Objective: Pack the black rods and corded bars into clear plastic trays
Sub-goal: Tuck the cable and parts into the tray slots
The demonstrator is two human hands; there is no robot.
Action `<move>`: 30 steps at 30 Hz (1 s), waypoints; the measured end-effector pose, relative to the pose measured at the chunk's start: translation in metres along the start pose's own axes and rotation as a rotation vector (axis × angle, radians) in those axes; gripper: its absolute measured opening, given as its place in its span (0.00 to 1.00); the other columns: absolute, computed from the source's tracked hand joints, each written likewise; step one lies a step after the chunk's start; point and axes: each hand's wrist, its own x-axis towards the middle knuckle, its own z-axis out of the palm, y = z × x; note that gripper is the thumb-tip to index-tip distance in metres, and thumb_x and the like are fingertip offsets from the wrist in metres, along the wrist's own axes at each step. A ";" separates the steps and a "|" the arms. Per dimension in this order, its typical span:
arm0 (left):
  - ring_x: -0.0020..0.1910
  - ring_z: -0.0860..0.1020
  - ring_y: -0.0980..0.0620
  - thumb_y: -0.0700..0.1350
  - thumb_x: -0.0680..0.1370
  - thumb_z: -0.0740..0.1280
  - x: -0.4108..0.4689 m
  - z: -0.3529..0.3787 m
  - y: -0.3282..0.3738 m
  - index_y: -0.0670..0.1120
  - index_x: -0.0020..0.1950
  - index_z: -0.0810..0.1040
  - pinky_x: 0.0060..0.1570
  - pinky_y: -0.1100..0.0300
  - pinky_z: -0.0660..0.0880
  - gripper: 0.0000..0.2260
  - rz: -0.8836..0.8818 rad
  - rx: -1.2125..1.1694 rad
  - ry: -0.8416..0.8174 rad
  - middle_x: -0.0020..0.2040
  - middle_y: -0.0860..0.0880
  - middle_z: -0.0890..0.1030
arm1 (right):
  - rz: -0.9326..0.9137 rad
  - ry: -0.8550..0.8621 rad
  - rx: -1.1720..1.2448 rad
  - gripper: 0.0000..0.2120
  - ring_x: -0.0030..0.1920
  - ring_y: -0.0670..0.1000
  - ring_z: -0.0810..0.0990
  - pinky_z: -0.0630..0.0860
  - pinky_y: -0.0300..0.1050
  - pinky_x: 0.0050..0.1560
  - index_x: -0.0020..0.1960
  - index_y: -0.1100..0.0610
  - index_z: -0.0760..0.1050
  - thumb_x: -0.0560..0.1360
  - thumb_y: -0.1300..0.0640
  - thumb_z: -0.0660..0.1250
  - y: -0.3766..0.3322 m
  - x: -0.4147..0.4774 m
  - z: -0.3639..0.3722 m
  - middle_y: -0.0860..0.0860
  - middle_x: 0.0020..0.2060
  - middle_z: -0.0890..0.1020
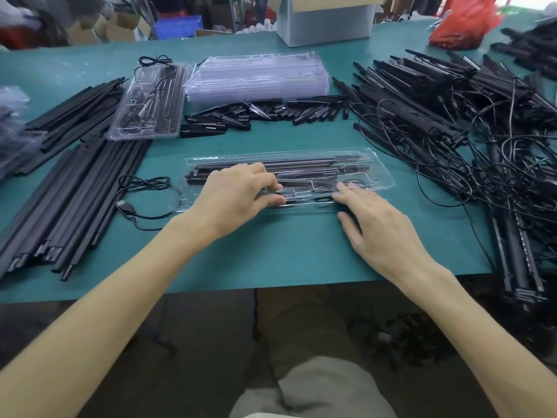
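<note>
Had the long clear plastic tray point(382, 181) at the middle of the green table point(301, 251), thin black rods point(301, 162) seated inside. Curled left hand point(238, 194) fingers down onto it; could not tell any grasp. Laid right hand point(382, 230) fingers straight, relaxed, tips touching its near edge.

No text, label, brand, number or sign can be read anywhere in this view. Any print on the clear plastic tray point(382, 184) near the front of the table, or on the grey open-topped box point(325, 22) at the back, is too small or blurred to make out.
</note>
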 end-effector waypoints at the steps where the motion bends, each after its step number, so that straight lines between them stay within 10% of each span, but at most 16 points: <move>1: 0.54 0.78 0.51 0.63 0.79 0.64 0.000 0.000 0.000 0.55 0.57 0.82 0.44 0.52 0.75 0.16 0.000 0.003 -0.006 0.52 0.56 0.79 | -0.004 -0.014 -0.001 0.18 0.76 0.46 0.64 0.53 0.37 0.74 0.73 0.53 0.71 0.83 0.55 0.61 0.000 0.000 0.000 0.47 0.75 0.69; 30: 0.58 0.77 0.47 0.62 0.78 0.66 -0.010 0.009 0.007 0.49 0.67 0.77 0.49 0.45 0.78 0.23 -0.039 0.042 -0.044 0.60 0.51 0.79 | -0.065 -0.016 -0.026 0.20 0.78 0.47 0.60 0.46 0.36 0.77 0.76 0.58 0.67 0.84 0.58 0.57 0.001 -0.003 0.001 0.51 0.76 0.67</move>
